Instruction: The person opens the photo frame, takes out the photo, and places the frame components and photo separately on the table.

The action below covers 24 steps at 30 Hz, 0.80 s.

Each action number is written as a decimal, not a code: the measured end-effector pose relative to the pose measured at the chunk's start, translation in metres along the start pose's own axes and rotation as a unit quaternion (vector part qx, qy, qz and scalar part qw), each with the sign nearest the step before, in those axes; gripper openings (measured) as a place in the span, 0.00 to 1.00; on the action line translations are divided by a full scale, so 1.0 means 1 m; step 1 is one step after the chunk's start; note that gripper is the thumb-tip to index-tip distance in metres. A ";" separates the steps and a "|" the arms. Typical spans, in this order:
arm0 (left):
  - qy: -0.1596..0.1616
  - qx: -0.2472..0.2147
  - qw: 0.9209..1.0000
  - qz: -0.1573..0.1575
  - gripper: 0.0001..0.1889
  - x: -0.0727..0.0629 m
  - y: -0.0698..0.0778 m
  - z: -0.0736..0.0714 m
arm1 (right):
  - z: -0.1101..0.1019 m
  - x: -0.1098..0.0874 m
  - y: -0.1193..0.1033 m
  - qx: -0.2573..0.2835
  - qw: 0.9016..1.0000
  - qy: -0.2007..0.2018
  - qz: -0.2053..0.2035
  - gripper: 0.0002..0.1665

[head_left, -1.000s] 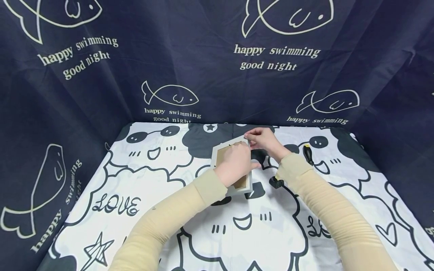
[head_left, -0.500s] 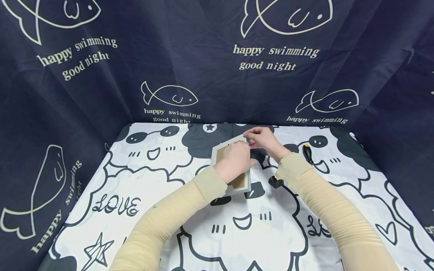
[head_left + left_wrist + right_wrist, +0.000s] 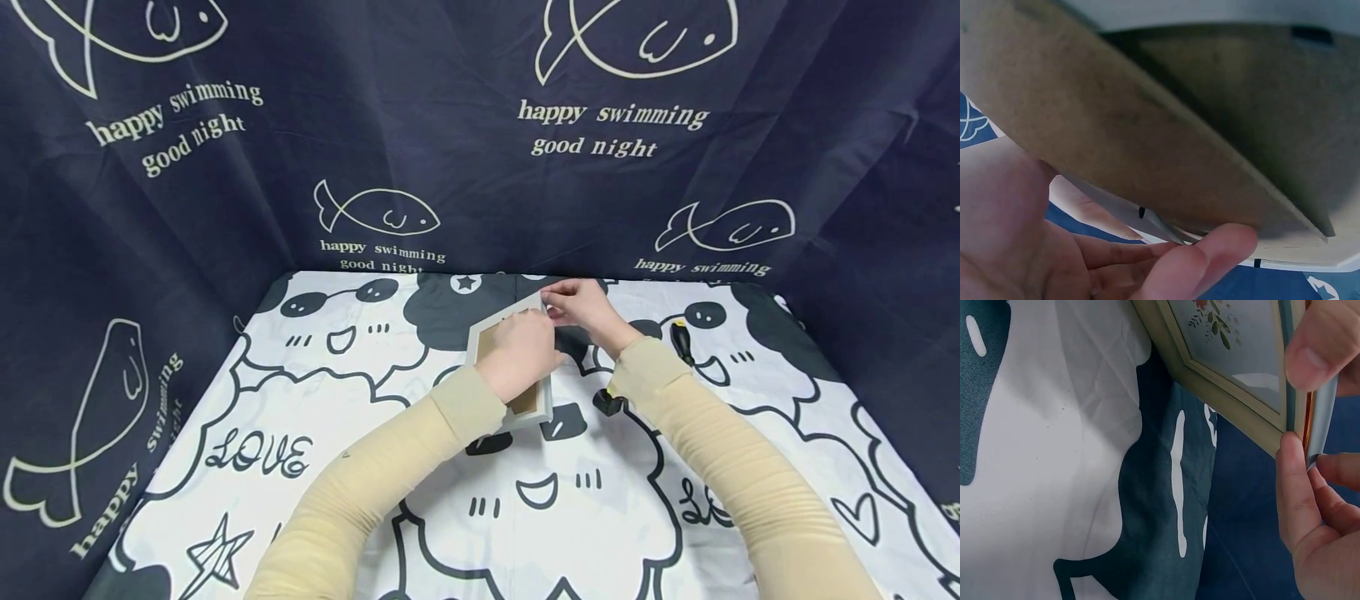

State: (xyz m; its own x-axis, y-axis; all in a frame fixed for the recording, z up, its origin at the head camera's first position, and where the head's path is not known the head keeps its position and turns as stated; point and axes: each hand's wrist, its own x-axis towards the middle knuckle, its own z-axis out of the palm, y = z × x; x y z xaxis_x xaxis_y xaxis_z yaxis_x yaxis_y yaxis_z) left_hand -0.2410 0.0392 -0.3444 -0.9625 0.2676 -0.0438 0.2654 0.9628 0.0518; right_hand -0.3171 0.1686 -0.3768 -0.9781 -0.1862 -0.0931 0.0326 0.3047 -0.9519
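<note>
A photo frame (image 3: pixel 491 319) stands tilted at the back middle of the table, its brown backing board (image 3: pixel 527 402) facing me. My left hand (image 3: pixel 521 346) lies over the back, fingertips curled at the upper edge; in the left wrist view the fingers (image 3: pixel 1229 247) pinch at the rim, below a brown panel (image 3: pixel 1104 125) that stands out at an angle. My right hand (image 3: pixel 588 308) grips the upper right corner between thumb and fingers. In the right wrist view, the front shows a floral print (image 3: pixel 1216 325). Exactly what the left fingertips touch is partly hidden.
A black-and-yellow handle (image 3: pixel 681 342), like a screwdriver's, lies right of my right hand. A small black object with yellow (image 3: pixel 609 402) sits beside the right sleeve. A white patterned cloth (image 3: pixel 300 408) covers the table, and a dark blue curtain (image 3: pixel 480 125) hangs behind.
My left thumb has drawn in toward the hand. The frame has turned slightly, its lower right edge shifting a little left. My right hand stays at the corner.
</note>
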 end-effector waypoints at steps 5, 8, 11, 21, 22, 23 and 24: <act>-0.007 -0.017 1.000 -0.007 0.25 0.001 -0.001 -0.001 | 0.001 0.003 0.001 -0.018 1.000 0.007 0.015 0.17; -0.005 -0.030 1.000 -0.003 0.22 0.001 -0.003 -0.001 | 0.003 0.003 0.001 -0.012 1.000 0.008 0.018 0.17; -0.003 -0.039 0.999 0.005 0.19 0.001 -0.005 -0.001 | 0.004 0.001 0.002 -0.001 1.000 0.010 0.018 0.17; 0.005 -0.038 0.999 0.006 0.18 0.001 -0.009 0.000 | 0.009 -0.004 0.017 0.047 0.997 0.015 0.051 0.25; 0.005 -0.040 0.999 0.004 0.17 0.001 -0.010 -0.001 | 0.009 -0.005 0.019 0.051 0.997 0.014 0.055 0.26; 0.005 -0.046 0.999 0.000 0.16 0.001 -0.010 -0.001 | 0.010 -0.005 0.020 0.056 0.996 0.014 0.060 0.27; 0.005 -0.051 0.999 -0.003 0.16 0.001 -0.011 -0.001 | 0.011 -0.006 0.022 0.061 0.996 0.013 0.065 0.26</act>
State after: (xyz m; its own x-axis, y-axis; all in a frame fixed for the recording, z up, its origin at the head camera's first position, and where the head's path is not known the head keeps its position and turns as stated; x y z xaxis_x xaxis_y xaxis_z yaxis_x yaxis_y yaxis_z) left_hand -0.2448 0.0292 -0.3441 -0.9647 0.2612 -0.0336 0.2534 0.9553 0.1520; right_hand -0.3087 0.1663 -0.4003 -0.9691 -0.1277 -0.2112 0.1819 0.2085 -0.9610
